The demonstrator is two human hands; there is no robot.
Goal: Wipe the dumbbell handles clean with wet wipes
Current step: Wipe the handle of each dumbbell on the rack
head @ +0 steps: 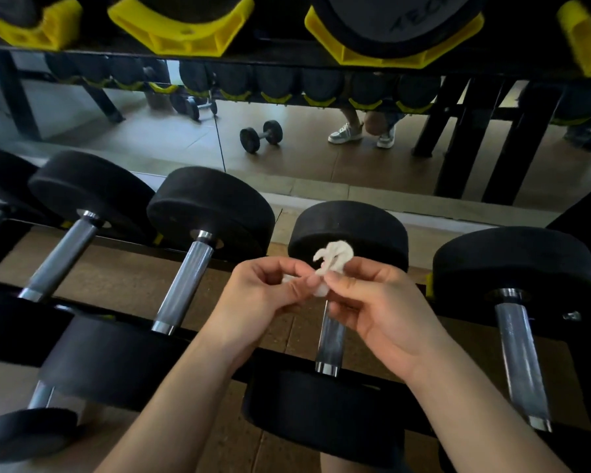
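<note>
A small crumpled white wet wipe [331, 262] is pinched between the fingertips of both hands. My left hand [260, 295] holds its left end, my right hand [379, 308] its right end. They hover above the metal handle [331, 339] of a black dumbbell lying on the lower rack; its upper part is hidden behind my right hand. Other dumbbells lie alongside, with handles to the left [185, 285], far left [60, 259] and right [521, 360].
An upper rack shelf with yellow cradles [181, 32] and black weights hangs overhead. Behind the rack a mirror reflects a loose dumbbell [261, 135] on the brown floor and a person's white shoes [345, 133]. Black rack legs [458, 138] stand at the right.
</note>
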